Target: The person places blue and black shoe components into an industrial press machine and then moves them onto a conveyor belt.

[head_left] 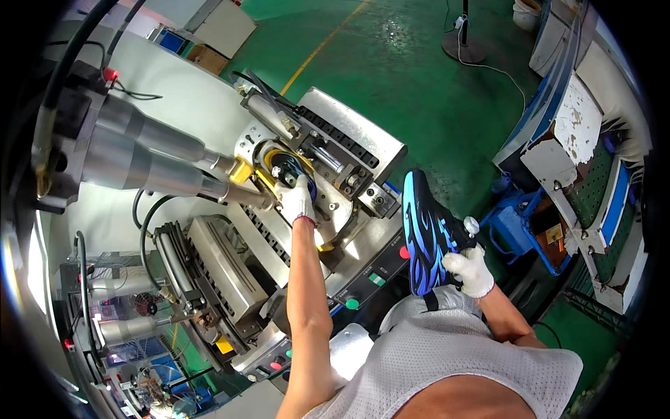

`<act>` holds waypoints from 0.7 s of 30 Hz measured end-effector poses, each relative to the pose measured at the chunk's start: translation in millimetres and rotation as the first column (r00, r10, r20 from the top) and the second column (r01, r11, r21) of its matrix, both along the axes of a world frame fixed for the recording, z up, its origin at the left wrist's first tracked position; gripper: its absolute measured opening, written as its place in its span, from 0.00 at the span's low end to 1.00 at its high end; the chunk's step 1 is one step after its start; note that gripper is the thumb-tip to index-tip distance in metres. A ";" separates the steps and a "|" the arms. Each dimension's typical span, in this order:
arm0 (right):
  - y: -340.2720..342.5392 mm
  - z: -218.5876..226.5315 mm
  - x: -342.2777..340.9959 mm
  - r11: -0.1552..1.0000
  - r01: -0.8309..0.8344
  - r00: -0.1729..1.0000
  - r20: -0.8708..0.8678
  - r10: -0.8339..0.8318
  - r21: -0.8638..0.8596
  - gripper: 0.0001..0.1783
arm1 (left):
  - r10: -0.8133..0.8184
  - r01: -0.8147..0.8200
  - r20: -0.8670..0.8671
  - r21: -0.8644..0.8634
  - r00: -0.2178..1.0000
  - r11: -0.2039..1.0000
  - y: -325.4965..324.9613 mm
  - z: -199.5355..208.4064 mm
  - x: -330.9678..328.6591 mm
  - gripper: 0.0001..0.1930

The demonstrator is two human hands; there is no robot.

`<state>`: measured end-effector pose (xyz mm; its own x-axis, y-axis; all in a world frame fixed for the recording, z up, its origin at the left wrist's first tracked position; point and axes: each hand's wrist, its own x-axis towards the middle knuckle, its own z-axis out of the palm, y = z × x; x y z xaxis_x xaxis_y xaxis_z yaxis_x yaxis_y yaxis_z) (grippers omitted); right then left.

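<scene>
My right hand, in a white knit glove, is closed around the heel end of a black shoe with a wavy blue and purple pattern. The shoe stands upright to my right with its toe pointing away, and a pale knob sticks out near its heel. My left hand, gloved too, reaches forward into the machine. Its fingers grip a second dark blue and black shoe sitting inside a yellow-edged holder. The hand and machine parts hide most of that shoe.
Thick metal cylinders jut in from the left, close to my left hand. A control panel with coloured buttons runs along the machine's front. A blue crate and a worn white cabinet stand at right, on a green floor.
</scene>
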<state>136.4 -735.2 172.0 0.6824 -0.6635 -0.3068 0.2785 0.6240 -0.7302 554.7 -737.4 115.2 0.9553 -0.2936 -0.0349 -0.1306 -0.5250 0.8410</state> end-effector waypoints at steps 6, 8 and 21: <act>15.5 9.1 -9.4 0.984 0.015 0.985 -0.166 -0.045 -0.176 0.37 | 0.003 -0.028 0.165 0.149 0.986 0.988 -13.8 -51.2 72.4 0.34; 19.7 9.2 -11.7 0.975 -0.078 0.948 -0.317 0.009 -0.206 0.31 | 0.028 -0.041 0.075 0.186 0.997 0.982 -6.6 -40.3 85.0 0.29; -26.9 84.2 198.4 0.633 -0.532 0.788 -0.602 0.128 -0.562 0.25 | -0.095 0.077 -0.022 -0.407 0.995 0.910 244.7 79.5 -101.8 0.27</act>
<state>334.7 -762.1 256.2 0.7961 -0.5669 -0.2117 -0.3379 -0.1263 -0.9327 452.8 -492.7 194.6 0.9260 -0.3716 0.0663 -0.1210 -0.1260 0.9846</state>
